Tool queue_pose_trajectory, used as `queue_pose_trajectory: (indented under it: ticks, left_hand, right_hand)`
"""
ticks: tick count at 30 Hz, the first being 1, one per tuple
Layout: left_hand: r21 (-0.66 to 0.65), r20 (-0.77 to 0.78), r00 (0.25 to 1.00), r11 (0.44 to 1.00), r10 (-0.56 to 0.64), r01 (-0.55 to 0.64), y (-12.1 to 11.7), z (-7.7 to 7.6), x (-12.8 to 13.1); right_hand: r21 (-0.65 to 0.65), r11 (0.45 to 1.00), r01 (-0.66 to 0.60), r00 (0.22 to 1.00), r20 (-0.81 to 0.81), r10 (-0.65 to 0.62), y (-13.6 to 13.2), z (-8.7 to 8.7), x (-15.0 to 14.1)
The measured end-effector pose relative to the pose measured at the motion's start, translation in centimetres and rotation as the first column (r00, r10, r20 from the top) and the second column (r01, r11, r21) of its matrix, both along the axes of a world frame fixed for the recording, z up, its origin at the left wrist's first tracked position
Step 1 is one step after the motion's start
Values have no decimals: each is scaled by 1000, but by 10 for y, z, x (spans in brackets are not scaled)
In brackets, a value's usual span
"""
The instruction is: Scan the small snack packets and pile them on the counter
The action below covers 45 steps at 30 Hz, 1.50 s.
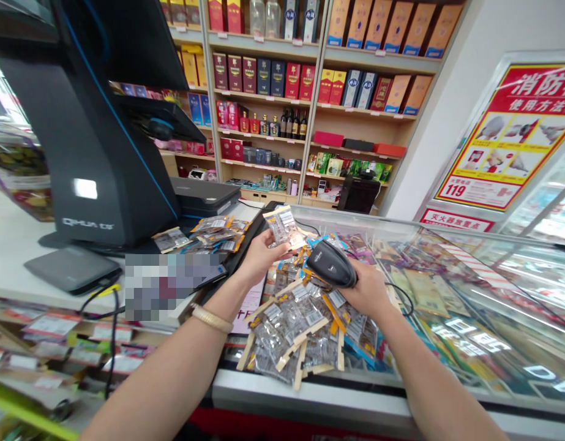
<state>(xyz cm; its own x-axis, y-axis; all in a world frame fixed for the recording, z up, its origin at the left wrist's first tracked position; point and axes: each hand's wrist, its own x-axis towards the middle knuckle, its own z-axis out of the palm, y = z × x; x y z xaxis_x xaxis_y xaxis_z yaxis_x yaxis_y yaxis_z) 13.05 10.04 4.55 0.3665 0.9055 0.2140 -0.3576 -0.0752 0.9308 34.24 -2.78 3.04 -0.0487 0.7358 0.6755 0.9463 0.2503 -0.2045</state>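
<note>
My left hand (259, 254) is closed on a small clear snack packet (283, 226) with a tan edge, held up above the counter. My right hand (367, 289) grips a black barcode scanner (332, 263), its head turned toward the packet. Below both hands lies a pile of several similar packets (294, 327) on the glass counter (470, 288). A gold bracelet (212, 318) circles my left wrist. A black cable runs from the scanner across the glass.
A black checkout terminal (92, 141) stands at the left, with more packets (218, 233) beside its base. Shelves of boxed bottles (282, 79) fill the back wall. A red poster (507, 135) hangs at the right. A blurred patch covers part of the counter.
</note>
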Motion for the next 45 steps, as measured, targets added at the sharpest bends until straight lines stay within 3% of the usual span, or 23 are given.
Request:
queue_pose_trajectory:
  ticks: [4,7,10,13,16,18,21,23,25,27,29,32,36,40,45]
  left_hand:
    - [-61,33,999,998,17,-15,-1,1,2]
    - [-135,142,981,984,132,-113,6,6,-1]
    - [-253,290,892,927,347,-278,22,16,-15]
    - [-398,381,753,830,536,-390,42,25,-37]
    - [-479,438,647,771,625,-420,57,28,-54]
    - [-478,443,646,773,622,-417,62,25,-58]
    - [-349,359,762,835,539,-425,63,14,-52]
    - [-164,178,857,874,483,-458,62,3,-43]
    - [79,-84,877,880,474,-468,61,-8,-35]
    - [316,-316,809,859,495,-403,60,-18,-28]
    - [477,-518,691,841,503,-255,61,-26,-23]
    - [521,-720,505,852,476,-60,61,-32,-19]
    - [491,-798,409,871,443,14,58,-33,-19]
    - [593,-773,334,802,540,74,52,-28,-21]
    - [799,-501,512,600,697,-34,44,-20,-19]
  right_hand:
    - [37,999,-15,1000,-8,15,0,-2,2]
    - [82,996,18,1000,-8,-18,0,-4,5]
    - [113,993,17,1000,-13,-16,0,-7,8]
    - [131,991,14,1000,-11,-13,2,-11,11]
    - [140,990,6,1000,1,-7,2,-13,13]
    - [155,988,2,1000,9,-4,2,-13,13]
    - [172,985,14,1000,12,-16,1,-10,11]
    - [170,985,23,1000,10,-25,0,-9,9]
    - [168,985,26,1000,5,-27,0,-7,8]
    - [166,986,31,1000,0,-31,0,-7,7]
    - [150,988,30,1000,3,-31,0,-7,7]
    - [125,992,16,1000,8,-17,0,-5,7]
    - [105,994,19,1000,-16,-17,-1,-3,4]
    - [96,995,17,999,-34,-14,-3,-1,3]
    - [105,994,6,1000,-5,-6,-2,-1,4]
